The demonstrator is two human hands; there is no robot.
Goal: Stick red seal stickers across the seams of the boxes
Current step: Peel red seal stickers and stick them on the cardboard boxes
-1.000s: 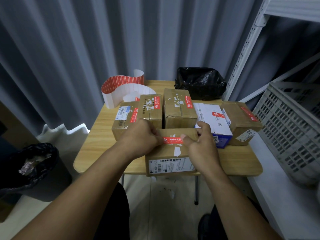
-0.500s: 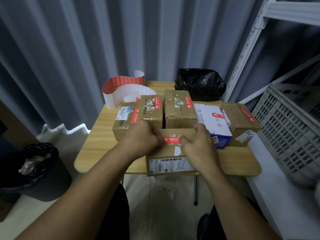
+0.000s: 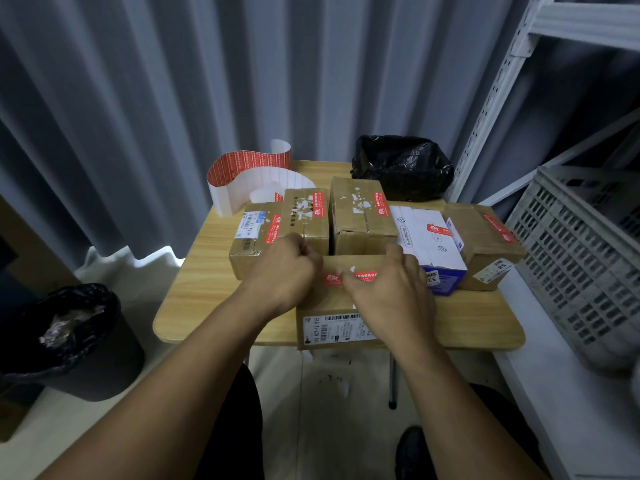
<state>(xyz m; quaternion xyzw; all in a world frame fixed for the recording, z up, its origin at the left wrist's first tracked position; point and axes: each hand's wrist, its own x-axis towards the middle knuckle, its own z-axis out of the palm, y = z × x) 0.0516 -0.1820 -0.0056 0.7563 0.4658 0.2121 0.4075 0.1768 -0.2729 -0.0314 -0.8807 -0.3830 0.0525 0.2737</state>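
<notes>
Fingers of the left hand [image 3: 284,268] — curled into a loose fist, knuckles resting at the left edge of the front box [image 3: 337,306]; whether they pinch anything cannot be told. Fingers of the right hand [image 3: 388,289] — spread flat, thumb tip pressed on the red sticker [image 3: 349,277], other fingers reaching over the box's far right corner.

Sticker: lies flat across the top of the front box, between the two hands, partly covered by the right thumb.

Front box: brown, barcode label on its near face, overhanging the near edge of the table [image 3: 207,282].

Behind it, in a row, left to right: brown box with label [image 3: 252,237], brown box [image 3: 306,216], taller brown box [image 3: 360,216], white box [image 3: 426,237], brown box [image 3: 485,240] — each with a red sticker on top.

Far left of table: curled sticker strip [image 3: 246,174], standing on edge.
Far right of table: black bag [image 3: 401,164].
Floor, left: bin [image 3: 69,341] with black liner.
Right: grey crate [image 3: 581,244].
</notes>
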